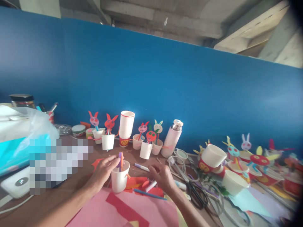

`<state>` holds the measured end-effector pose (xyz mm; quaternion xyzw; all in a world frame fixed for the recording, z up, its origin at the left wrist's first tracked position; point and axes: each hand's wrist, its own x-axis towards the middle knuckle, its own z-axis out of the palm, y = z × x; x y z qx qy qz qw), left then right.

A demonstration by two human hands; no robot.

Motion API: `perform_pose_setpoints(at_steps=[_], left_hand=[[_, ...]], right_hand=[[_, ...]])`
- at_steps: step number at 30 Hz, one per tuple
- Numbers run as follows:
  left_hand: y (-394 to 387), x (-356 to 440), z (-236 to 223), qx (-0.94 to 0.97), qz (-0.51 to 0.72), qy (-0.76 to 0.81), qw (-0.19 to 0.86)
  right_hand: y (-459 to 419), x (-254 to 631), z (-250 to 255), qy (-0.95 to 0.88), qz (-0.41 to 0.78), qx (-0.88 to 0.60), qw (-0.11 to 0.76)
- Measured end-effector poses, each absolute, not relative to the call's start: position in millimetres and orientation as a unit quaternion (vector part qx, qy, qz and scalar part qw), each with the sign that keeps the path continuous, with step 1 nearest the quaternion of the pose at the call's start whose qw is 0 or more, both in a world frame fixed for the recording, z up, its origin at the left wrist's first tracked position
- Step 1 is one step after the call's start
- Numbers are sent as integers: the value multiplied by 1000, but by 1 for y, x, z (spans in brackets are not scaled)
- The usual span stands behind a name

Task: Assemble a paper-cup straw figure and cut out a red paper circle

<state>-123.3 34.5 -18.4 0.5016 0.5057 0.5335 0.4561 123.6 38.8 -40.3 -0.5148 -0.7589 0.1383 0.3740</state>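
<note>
A white paper cup (118,181) stands upright with purple and orange strips (120,160) rising from it and a small orange arm at its side. My left hand (107,166) reaches over the cup's left rim, its fingertips closed on the purple strip. Over the table to the right, my right hand (161,175) has its fingers curled; what they hold, if anything, is hidden. By those fingers lie a purple-capped marker (141,167) and a white marker (151,186). Red paper scraps (136,182) and a blue stick (150,194) are beside the cup.
Pink paper (94,208) covers the front. Rabbit-faced cups (108,142) line the back, near stacked cups (127,124) and a thermos (172,138). Black-handled scissors (198,195) and cables lie right, before more cups (235,183). A white device (16,182) and plastic bag (42,123) are left.
</note>
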Motion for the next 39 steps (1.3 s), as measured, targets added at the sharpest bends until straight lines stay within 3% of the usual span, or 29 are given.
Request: perform_pose_setpoints(at_steps=[12, 31, 39], left_hand=[[35, -127, -20, 506, 536, 472, 483], [35, -119, -24, 510, 531, 472, 486], [42, -127, -29, 490, 525, 480, 505]], right_hand=[[64, 173, -25, -708, 30, -578, 405], [69, 170, -59, -770, -39, -589, 243], [72, 164, -63, -798, -83, -547, 239]])
